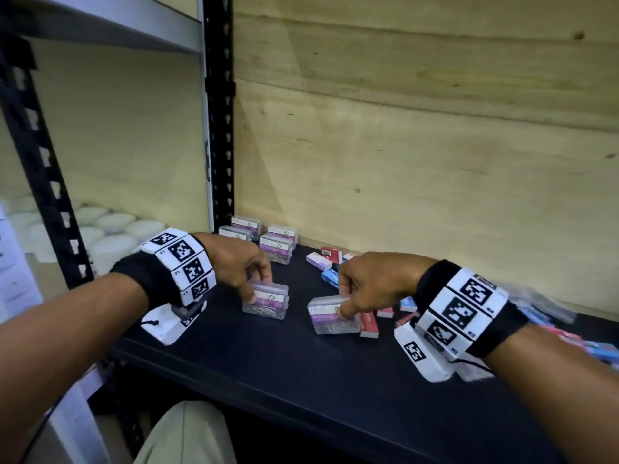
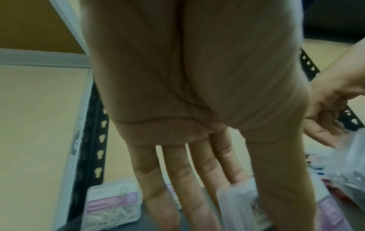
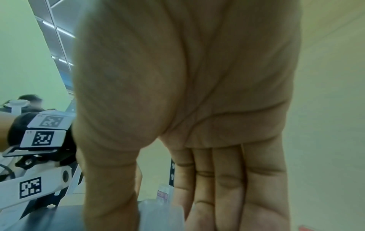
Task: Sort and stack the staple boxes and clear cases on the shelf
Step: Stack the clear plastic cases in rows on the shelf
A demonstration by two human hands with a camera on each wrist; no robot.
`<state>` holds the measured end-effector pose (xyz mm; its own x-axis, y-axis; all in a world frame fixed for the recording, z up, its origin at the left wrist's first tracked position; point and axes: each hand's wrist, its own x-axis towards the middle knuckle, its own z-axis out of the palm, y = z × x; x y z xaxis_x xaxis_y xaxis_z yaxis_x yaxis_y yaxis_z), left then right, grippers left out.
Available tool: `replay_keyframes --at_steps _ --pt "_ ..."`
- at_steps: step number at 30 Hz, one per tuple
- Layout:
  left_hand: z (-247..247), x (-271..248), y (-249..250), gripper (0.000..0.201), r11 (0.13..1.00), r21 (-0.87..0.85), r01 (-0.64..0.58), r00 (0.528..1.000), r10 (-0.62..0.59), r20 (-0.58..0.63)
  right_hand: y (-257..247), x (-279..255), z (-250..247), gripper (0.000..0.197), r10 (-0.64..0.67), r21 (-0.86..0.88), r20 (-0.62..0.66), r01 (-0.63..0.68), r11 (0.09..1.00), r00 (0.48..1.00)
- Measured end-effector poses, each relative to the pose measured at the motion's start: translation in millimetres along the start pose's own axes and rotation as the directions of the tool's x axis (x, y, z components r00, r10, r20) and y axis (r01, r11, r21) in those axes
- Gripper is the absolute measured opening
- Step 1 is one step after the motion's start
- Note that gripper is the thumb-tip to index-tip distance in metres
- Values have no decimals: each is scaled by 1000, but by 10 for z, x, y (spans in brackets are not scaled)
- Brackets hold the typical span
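Note:
On the black shelf (image 1: 301,380) my left hand (image 1: 259,288) pinches a clear case of paper clips (image 1: 269,303) between thumb and fingers; the same case shows under the thumb in the left wrist view (image 2: 241,203). My right hand (image 1: 346,301) grips a second clear case (image 1: 330,319) from above, which appears blurred between thumb and fingers in the right wrist view (image 3: 160,215). Both cases rest on the shelf. Several more clear cases (image 1: 268,241) are stacked at the back left. Red, blue and white staple boxes (image 1: 330,259) lie scattered behind and right of my right hand.
A black perforated upright (image 1: 219,112) stands at the shelf's back left, and a plywood wall (image 1: 402,128) closes the back. White lidded jars (image 1: 110,236) fill the neighbouring bay on the left. A clear plastic bag (image 1: 536,306) lies at the right.

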<state>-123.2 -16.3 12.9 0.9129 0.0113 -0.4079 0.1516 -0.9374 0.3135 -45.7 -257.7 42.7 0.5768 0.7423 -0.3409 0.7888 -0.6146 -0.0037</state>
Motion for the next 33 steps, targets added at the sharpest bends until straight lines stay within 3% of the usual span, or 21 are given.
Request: replay_keyframes --at_steps 13,33 --pt "-483 243 -911 31 968 84 236 965 -224 -135 -385 1168 -165 35 -80 26 -12 80 996 997" --pt "-641 495 -1120 34 946 166 278 947 -241 -214 -549 1653 -315 34 -129 -42 -104 125 991 986"
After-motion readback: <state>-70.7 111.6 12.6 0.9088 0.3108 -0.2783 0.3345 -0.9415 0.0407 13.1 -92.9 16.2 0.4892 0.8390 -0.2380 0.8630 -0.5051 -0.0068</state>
